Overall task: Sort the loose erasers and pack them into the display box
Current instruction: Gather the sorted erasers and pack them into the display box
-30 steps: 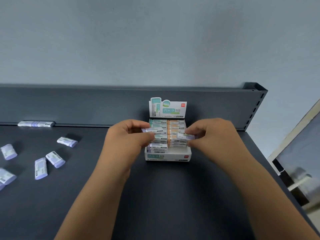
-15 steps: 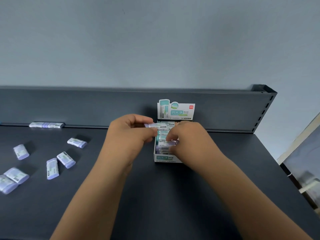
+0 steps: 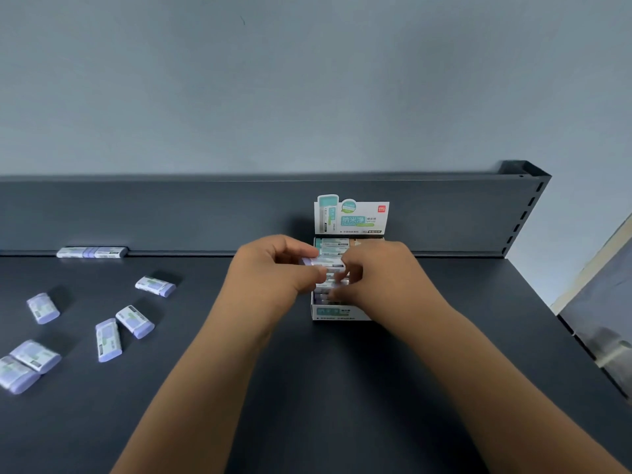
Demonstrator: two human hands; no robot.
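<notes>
The white and teal display box stands against the shelf's back wall, with rows of erasers inside. My left hand pinches a purple-ended eraser over the box's left column. My right hand reaches into the same column, its fingertips curled on an eraser low in the box; that eraser is mostly hidden. Several loose purple erasers lie on the dark shelf to the left, such as one, a pair, one and two at the left edge.
Two more erasers lie end to end against the back wall on the left. The shelf's upright post rises at the right rear, and the shelf's right edge drops off beside it.
My right hand has moved left across the box, from the right column to the left one, and now works low in it. My left hand stays holding its eraser above the box.
</notes>
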